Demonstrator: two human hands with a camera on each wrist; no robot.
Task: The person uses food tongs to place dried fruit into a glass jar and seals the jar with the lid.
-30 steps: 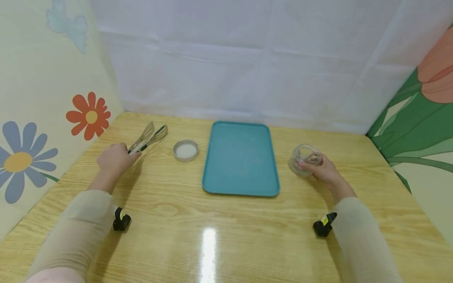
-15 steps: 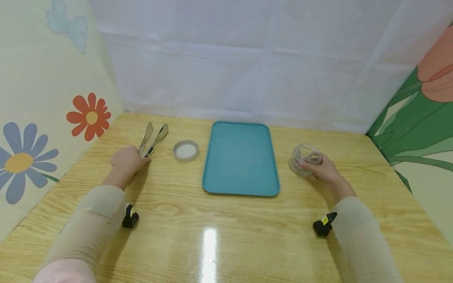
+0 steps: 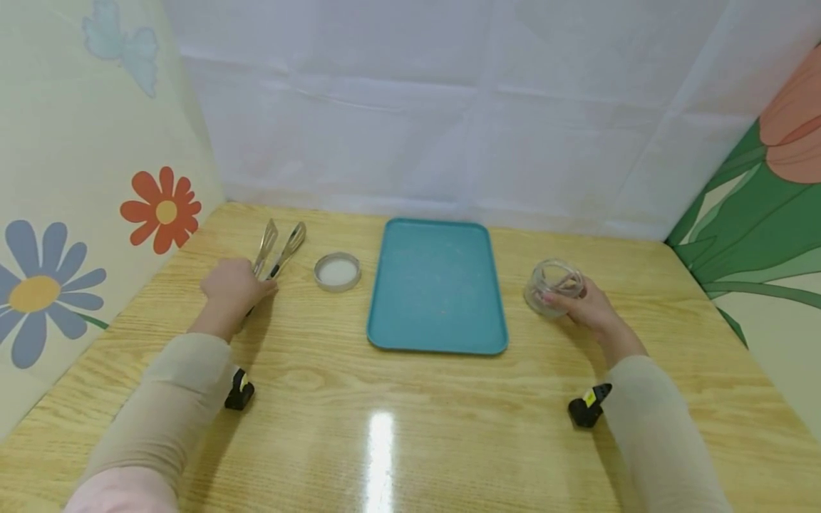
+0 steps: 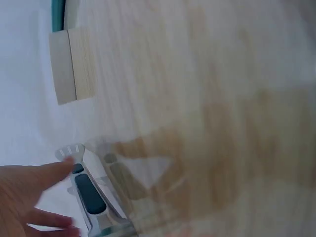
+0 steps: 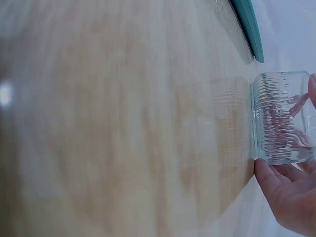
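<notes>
In the head view, a pair of metal tongs (image 3: 290,246) with slotted ends and dark grips stands spread in a V at the table's left. My left hand (image 3: 236,288) is at its handles. The left wrist view shows the thumb and fingers (image 4: 52,174) parted beside the tongs' green grip (image 4: 90,193). On the right, a clear ribbed glass jar (image 5: 276,116) without a cover stands upright. My right hand (image 3: 586,306) grips it from the side, thumb near its rim and fingers round the wall. Pinkish shapes show through the glass.
A teal tray (image 3: 437,285) lies at the table's middle. Between it and the tongs sits a shallow round lid (image 3: 337,272) with a pale inside. White cloth (image 3: 410,114) hangs behind the wooden table (image 3: 308,427), and flower-printed panels (image 3: 64,185) flank it.
My left hand has moved right with the tongs, whose handles swung nearer the lid, and its fingers now stand apart from the grips. The right hand and jar have stayed in place.
</notes>
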